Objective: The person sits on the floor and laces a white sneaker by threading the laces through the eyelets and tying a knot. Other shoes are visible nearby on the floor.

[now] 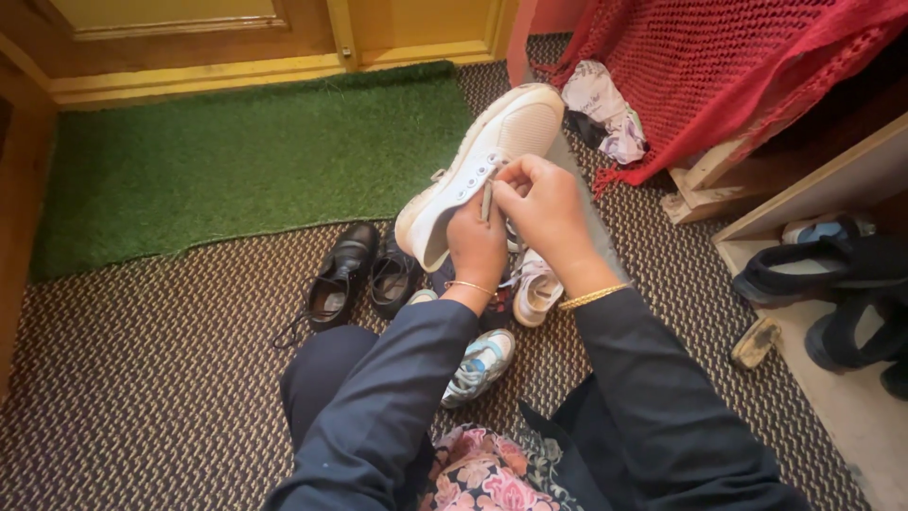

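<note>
A white sneaker (492,151) is held up over the carpet, toe pointing away to the upper right. My left hand (475,248) grips it from below near the heel and tongue. My right hand (544,203) pinches a lace end (486,201) by the eyelets. Both wrists wear thin gold bangles and dark blue sleeves. Under the hands lie a small white shoe (535,289) and a small blue-and-white sneaker (480,365).
A pair of black leather shoes (357,274) lies left of my hands on the brown patterned carpet. A green turf mat (236,156) lies before a yellow door. A red net cloth (719,66) and a wooden shelf with dark sandals (823,274) are on the right.
</note>
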